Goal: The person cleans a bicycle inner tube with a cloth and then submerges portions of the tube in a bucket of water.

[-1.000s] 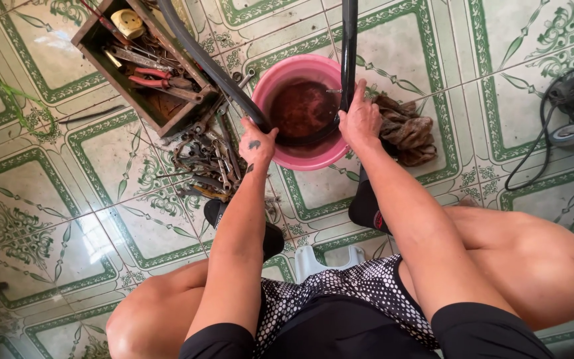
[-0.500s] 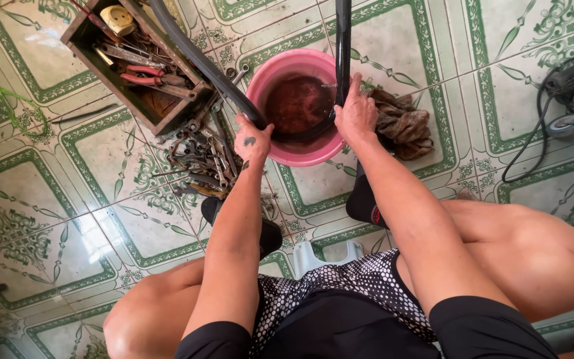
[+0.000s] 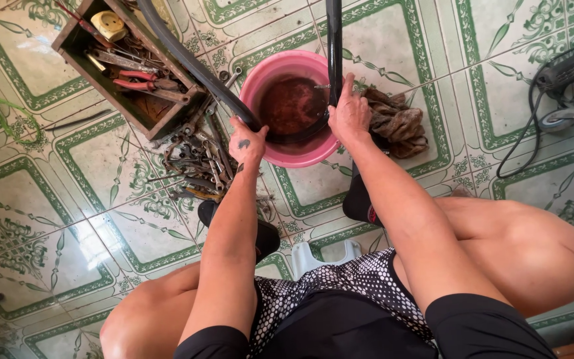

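The left hand [image 3: 247,141] is clamped around a long black rubber inner tube [image 3: 187,63] where it dips toward a round pink plastic basin [image 3: 270,154], and the right hand [image 3: 349,114] is closed on the same tube on the basin's right side, where it rises straight up out of view; the two hands stand apart, one at each side of the rim, with the loop of tube between them pressed down into the dark, rusty-brown water [image 3: 290,103] in the basin. Judging by this, the step in hand is passing a section of tube through the water, and the next move seems to call for sliding the grip along so a fresh stretch goes under while both hands keep it pushed down. Just right of the basin, touching the right hand's far side, lies a crumpled brown rag [image 3: 400,123]. Left of the basin a scatter of dark metal wrenches and small tools [image 3: 197,163] lies on the green-and-cream patterned tile floor [image 3: 433,53], and farther left stands an open wooden toolbox [image 3: 74,56] holding red-handled pliers [image 3: 134,85]. At the far right a black power cable [image 3: 526,133] loops across the tiles. The person squats over a small pale stool [image 3: 323,256].
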